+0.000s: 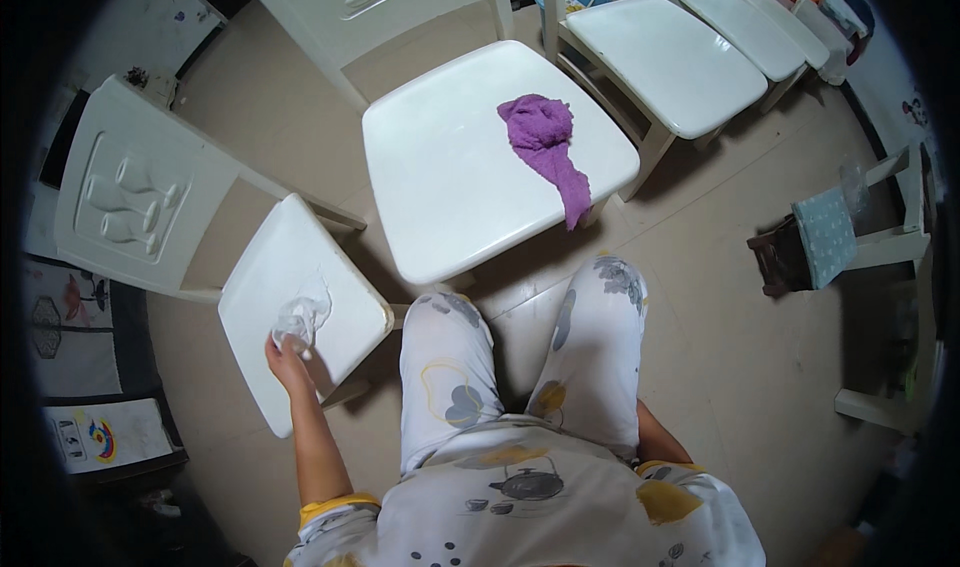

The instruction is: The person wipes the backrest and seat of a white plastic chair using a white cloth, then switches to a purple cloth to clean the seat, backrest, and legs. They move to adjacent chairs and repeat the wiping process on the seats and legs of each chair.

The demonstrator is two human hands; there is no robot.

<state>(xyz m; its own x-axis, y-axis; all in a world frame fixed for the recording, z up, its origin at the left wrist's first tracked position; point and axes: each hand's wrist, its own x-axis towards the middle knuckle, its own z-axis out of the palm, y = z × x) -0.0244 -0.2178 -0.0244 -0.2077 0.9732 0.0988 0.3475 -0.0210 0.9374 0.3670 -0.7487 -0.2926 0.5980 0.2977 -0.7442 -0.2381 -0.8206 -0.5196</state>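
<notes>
Though right hand hidden, left hand (287, 360), half-curled, grips white cloth (302, 316), long axis seemingly forward-right.

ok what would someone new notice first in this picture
Probably the crumpled purple cloth on the middle white chair, its tail hanging over the seat's edge. Next, at lower left, the left hand holding a crumpled white cloth or tissue on the left white chair's seat.

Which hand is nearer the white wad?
The left. The left hand grips the white wad over the left chair. The right hand is hidden; only its forearm shows, beyond the right thigh, farther from it.
</notes>
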